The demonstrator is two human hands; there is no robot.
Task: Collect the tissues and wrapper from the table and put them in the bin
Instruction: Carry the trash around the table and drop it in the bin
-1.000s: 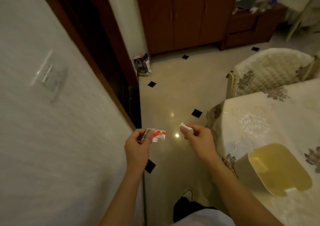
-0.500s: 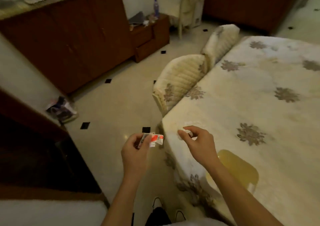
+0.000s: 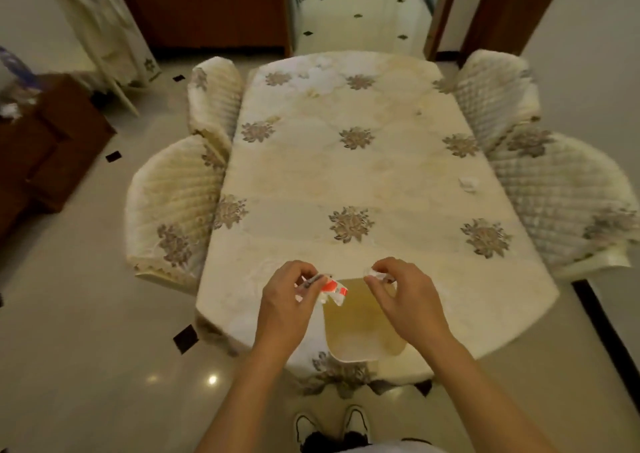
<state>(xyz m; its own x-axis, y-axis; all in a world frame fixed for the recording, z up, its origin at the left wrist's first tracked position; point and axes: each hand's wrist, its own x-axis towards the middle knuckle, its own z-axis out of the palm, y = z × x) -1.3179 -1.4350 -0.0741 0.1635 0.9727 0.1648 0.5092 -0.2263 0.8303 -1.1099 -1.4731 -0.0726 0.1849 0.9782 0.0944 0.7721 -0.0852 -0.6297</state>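
Left hand (image 3: 289, 300): fingers and thumb are pinched together on a crumpled white-and-red wrapper (image 3: 331, 288). The wrapper projects from the fingertips toward the right hand and hangs over the near left corner of the bin opening.

Right hand (image 3: 403, 295): thumb and forefinger are pinched on a small crumpled white tissue (image 3: 374, 274), held at the fingertips on the side facing the left hand. The remaining fingers are curled. The two hands are near each other but apart, with the bin opening showing between them.

Bin (image 3: 349, 357): a cream, open-topped container with rounded corners and a yellowish interior. It stands directly below both hands, at the near edge of the table (image 3: 346, 175). Both held items are above or just beside its opening.

Table: covered with a cream cloth bearing grey-brown flower motifs. A second crumpled white tissue (image 3: 468, 183) lies on the cloth well beyond the right hand, toward the far right, close to the table edge and untouched.

Quilted chairs (image 3: 173, 206) stand beyond the hands on both sides of the table. The person's shoes (image 3: 353, 425) are visible on the tiled floor below the forearms.
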